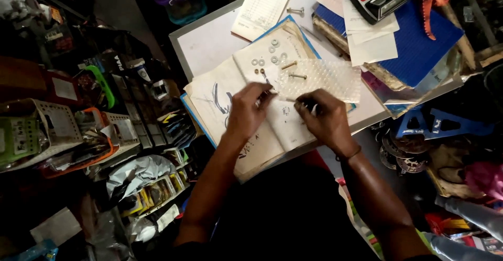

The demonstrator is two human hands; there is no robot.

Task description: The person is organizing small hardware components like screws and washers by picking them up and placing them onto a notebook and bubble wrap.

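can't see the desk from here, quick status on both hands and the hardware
Left hand and right hand pinched over the open notebook, held piece too small to tell. Washers and bolts loose on the page. Bubble wrap beside the right hand.

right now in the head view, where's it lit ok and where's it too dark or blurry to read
Head view: the open notebook and washers on the desk are brightly lit; the shelves at left and the lower frame sink into shadow; the left hand and right hand are dim, fingertips slightly soft, so any small part between them is unclear.
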